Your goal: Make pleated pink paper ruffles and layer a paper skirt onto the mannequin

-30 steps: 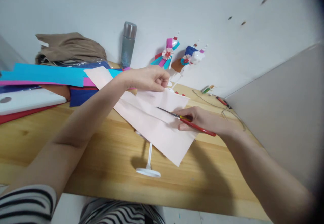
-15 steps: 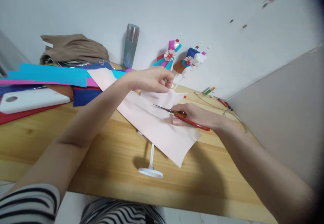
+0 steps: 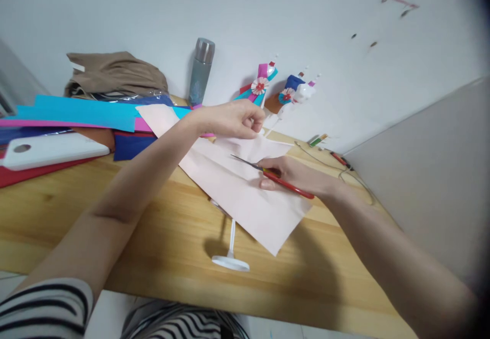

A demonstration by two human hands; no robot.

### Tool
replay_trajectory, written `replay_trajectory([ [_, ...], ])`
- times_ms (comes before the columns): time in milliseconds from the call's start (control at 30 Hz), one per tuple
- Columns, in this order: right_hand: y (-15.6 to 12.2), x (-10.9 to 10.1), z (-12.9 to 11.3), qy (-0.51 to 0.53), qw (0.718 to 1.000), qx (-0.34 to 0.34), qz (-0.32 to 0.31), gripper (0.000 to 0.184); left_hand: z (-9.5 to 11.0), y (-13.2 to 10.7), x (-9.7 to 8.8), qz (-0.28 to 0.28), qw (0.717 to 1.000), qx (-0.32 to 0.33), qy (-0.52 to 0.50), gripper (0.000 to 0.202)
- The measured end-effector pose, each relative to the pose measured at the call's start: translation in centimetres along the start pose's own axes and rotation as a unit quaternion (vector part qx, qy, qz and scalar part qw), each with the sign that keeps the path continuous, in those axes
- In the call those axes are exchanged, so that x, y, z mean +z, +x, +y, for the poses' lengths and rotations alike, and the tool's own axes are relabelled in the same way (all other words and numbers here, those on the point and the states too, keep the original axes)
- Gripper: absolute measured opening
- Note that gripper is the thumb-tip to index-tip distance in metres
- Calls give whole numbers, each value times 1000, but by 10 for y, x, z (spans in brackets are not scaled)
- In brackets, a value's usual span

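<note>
- Against the wall, a grey-green flask (image 3: 199, 76) stands with its metallic cap on; its contents are hidden.
- Left of the flask, brown cloth (image 3: 118, 73) lies beside clear plastic wrapping (image 3: 153, 97), which encloses something blue.
- Pale pink sheet (image 3: 245, 196): set over the middle of the wooden table (image 3: 153, 257), running obliquely from the coloured sheets (image 3: 84, 112) at left towards the right; matt, lightly wrinkled, with a pointed near corner. A line divides its far flap from the broader near part; whether fold or cut cannot be told.
- Left hand (image 3: 239, 118): fingers curled at the sheet's far edge; whether they pinch it cannot be told.
- Right hand (image 3: 289, 173): closed around the red-handled scissors (image 3: 293, 188), whose dark, narrow blades point leftwards over the sheet.
- Below the near edge, a white stemmed stand (image 3: 230, 263) shows its round foot; its upper part is covered.
- Beyond the hands, decorated pieces (image 3: 259, 86) bear pleated rosettes with red centres.
</note>
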State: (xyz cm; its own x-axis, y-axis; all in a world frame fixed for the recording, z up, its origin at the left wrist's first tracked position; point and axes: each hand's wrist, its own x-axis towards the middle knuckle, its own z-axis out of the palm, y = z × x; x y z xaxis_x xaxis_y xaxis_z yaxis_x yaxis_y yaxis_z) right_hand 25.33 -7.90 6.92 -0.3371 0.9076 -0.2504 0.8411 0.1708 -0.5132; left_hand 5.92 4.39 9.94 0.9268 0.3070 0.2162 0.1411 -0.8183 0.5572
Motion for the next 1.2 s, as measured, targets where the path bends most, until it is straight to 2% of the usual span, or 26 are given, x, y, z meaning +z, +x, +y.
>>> replay_trajectory([
  [200,0,-3,-2,19,999,-22,-31,53,-8,3,0,18,1000,12,-9,8],
  [333,0,-3,-2,15,1000,3,-25,54,-12,5,0,25,1000,6,-15,11],
  [467,5,-3,-4,-8,998,50,-25,56,-7,3,1,19,1000,-3,-16,7],
  [600,13,-1,-7,3,999,35,-29,56,-3,2,2,17,1000,-6,-14,5],
  [833,19,3,-6,41,998,44,14,57,-2,4,3,22,999,-26,0,6],
  [933,16,2,-7,60,997,48,3,55,-5,3,2,24,1000,-20,-1,9],
  [1067,12,1,-9,29,999,38,-3,52,-11,4,2,35,999,-3,-21,9],
  [1200,15,2,-7,-2,999,37,-4,54,-10,4,2,44,998,-21,-26,8],
])
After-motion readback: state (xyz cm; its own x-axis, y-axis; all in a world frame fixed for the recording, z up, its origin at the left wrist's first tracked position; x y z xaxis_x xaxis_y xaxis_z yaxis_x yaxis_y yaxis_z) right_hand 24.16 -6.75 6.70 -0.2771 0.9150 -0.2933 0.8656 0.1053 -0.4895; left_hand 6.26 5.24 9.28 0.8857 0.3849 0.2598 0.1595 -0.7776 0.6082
